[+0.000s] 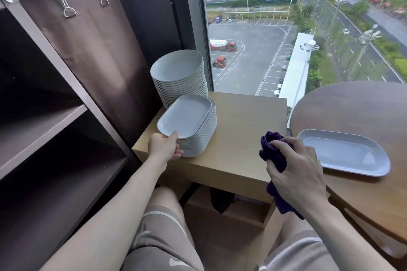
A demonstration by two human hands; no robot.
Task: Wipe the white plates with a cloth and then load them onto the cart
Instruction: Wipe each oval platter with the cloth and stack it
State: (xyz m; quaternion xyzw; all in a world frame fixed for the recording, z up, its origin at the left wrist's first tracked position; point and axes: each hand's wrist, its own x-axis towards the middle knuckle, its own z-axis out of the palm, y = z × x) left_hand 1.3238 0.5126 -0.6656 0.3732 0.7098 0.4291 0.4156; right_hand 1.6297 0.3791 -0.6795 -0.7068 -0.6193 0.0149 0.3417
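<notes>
- The top plate [186, 115] sits skewed on the oblong stack [198, 145]. The left hand [164, 147] pinches its near rim, with the fingers [178, 153] curled beneath.
- The stack stands on the pale bench [246, 130], with the round plates [178, 68] piled just behind.
- The right hand [297, 169] clutches a bunched purple cloth [272, 149].
- A lone plate [343, 152] lies on the dark round bench [352, 108].
- The cart [44, 130] is at the left.
</notes>
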